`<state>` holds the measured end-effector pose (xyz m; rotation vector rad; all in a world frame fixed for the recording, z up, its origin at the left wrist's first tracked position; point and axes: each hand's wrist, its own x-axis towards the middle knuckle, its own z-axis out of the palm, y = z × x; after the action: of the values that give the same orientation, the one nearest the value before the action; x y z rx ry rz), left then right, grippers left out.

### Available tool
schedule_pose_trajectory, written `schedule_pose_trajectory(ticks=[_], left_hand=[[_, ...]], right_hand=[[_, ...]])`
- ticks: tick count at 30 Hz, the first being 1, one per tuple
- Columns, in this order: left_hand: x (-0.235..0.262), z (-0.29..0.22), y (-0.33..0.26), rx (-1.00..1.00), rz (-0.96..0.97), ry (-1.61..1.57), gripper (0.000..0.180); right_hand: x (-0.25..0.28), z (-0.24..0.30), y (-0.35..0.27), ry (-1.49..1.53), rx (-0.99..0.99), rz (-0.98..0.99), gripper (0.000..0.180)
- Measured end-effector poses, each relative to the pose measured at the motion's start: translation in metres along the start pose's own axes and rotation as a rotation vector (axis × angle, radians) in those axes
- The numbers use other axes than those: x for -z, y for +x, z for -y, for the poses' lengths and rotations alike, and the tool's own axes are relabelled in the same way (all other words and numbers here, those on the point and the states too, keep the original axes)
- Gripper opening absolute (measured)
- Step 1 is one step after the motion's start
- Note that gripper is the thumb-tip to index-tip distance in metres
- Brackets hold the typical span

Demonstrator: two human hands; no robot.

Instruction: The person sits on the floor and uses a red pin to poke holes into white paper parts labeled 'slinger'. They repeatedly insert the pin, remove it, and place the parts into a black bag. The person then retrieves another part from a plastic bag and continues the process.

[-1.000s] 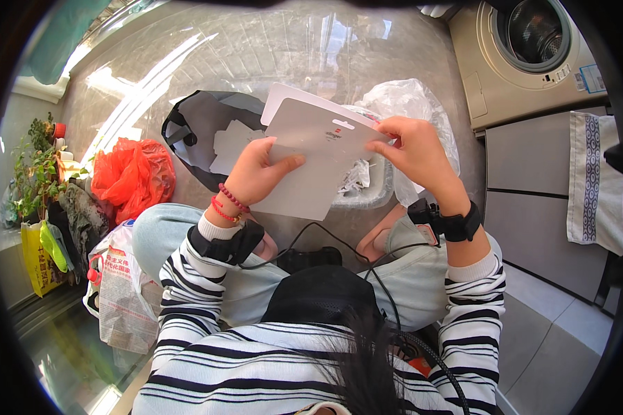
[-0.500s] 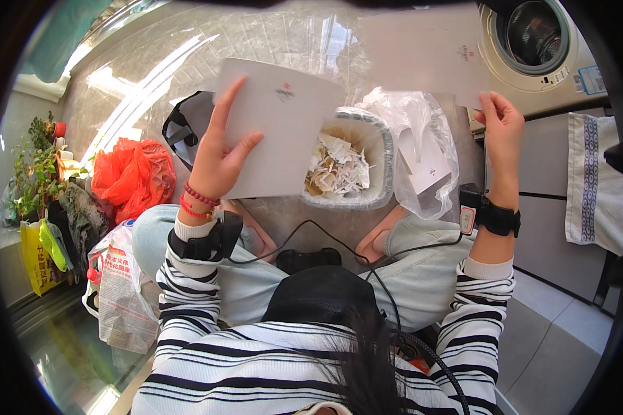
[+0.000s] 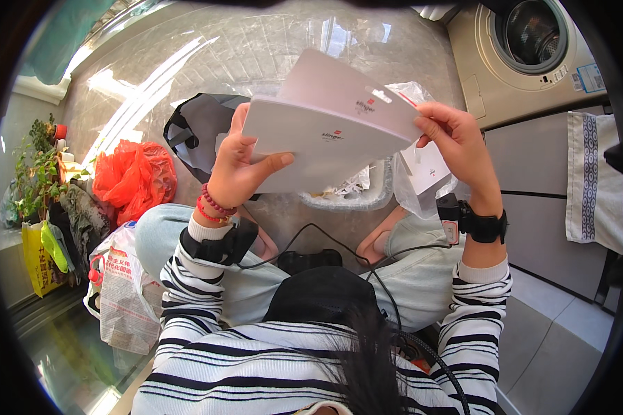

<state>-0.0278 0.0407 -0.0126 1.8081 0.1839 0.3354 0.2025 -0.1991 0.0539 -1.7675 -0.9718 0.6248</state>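
White flat cardboard sleeves (image 3: 332,131), two stacked, held up at centre, small red-and-grey logo on each. Clear plastic bag (image 3: 422,173) with white card inside, just right of sleeves. White printed plastic bag (image 3: 128,290), red lettering, lower left. Blue-white sticker (image 3: 588,77) on washing machine (image 3: 526,55), upper right.

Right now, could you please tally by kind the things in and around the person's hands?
Hands: 2, left hand, right hand
White cards held: 2, front card, back card
White basket: 1
Clear plastic bag: 1
Orange bag: 1
Total: 7
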Motion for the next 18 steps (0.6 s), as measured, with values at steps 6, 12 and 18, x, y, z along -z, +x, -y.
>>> schedule_pose_trajectory(ticks=[6, 12, 18], left_hand=[[-0.01, -0.007, -0.002, 0.02, -0.018, -0.244, 0.037], [-0.017, -0.019, 0.0, 0.142, 0.021, -0.357, 0.036], [-0.037, -0.019, 0.006, 0.213, -0.061, -0.348, 0.035]], right_hand=[[-0.009, 0.003, 0.002, 0.084, 0.041, 0.141, 0.016], [-0.016, 0.0, 0.005, 0.128, -0.029, 0.066, 0.017], [-0.027, 0.007, 0.007, -0.368, 0.205, -0.483, 0.015]])
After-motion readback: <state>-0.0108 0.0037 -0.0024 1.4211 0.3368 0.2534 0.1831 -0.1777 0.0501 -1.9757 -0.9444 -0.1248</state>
